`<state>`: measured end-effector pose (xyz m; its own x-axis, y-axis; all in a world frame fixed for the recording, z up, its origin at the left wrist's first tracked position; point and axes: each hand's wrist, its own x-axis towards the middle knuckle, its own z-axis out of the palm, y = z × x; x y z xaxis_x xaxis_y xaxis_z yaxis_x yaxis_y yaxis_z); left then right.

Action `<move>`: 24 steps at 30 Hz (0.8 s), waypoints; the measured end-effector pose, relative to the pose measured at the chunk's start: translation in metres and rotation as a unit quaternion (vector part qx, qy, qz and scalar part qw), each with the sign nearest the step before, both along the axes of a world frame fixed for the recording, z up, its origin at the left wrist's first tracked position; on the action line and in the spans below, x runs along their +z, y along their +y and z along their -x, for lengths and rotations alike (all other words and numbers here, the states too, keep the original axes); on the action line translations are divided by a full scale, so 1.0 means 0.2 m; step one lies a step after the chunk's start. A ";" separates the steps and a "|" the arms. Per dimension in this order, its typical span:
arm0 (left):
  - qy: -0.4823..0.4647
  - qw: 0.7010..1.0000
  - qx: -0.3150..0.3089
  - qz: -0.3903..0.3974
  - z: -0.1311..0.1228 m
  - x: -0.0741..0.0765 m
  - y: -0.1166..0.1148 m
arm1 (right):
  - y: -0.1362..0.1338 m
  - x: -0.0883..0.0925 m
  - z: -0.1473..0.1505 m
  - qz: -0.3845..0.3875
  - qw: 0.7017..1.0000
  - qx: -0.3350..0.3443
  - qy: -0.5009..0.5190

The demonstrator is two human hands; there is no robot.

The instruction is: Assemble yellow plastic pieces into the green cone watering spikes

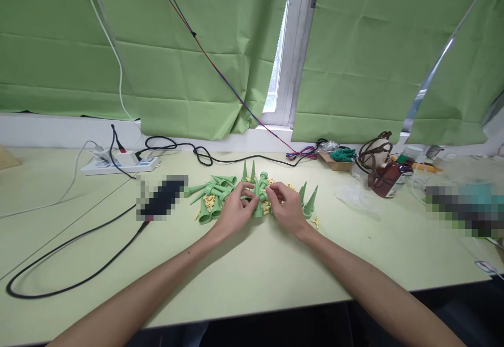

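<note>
My left hand (235, 209) is closed around an upright green plastic cone-shaped spike (258, 209), thumb and fingers near its tapered part. Close to that cone on the other side, my right hand (287, 206) has its thumb and index finger pinched together. Whatever lies between those fingertips is too small to make out. More green cones (205, 214) lie and stand in a heap, mostly left of and behind my hands. Small yellow plastic pieces (210, 201) are scattered among them. Two green cones (310, 205) stand beyond my right hand, with a yellow piece (315, 222) beside them.
A pixelated dark device (165, 197) with a black cable (74, 285) lies on the left of the table (244, 279). Behind it sits a white power strip (118, 164). To the right are a plastic bag (358, 200), a brown bottle (388, 180) and a cardboard box (334, 163).
</note>
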<state>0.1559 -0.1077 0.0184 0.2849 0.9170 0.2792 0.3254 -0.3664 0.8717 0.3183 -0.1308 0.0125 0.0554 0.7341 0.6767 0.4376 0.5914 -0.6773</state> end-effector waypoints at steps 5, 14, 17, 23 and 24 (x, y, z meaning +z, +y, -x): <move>-0.036 0.999 0.000 0.019 0.00 0.00 0.01 | -0.01 0.00 0.00 0.002 1.000 -0.001 -0.007; -0.116 0.993 0.012 0.018 -0.01 0.01 0.01 | -0.02 0.00 0.01 0.011 1.000 0.015 -0.019; -0.118 0.993 0.004 0.016 -0.01 0.01 0.00 | -0.02 0.00 0.01 0.003 0.999 0.025 -0.021; -0.124 0.992 -0.012 0.031 -0.02 0.02 -0.01 | -0.01 0.00 0.01 0.007 0.999 0.027 -0.021; -0.124 0.992 -0.013 0.031 -0.02 0.03 -0.01 | -0.01 0.00 0.01 0.010 0.999 0.026 -0.023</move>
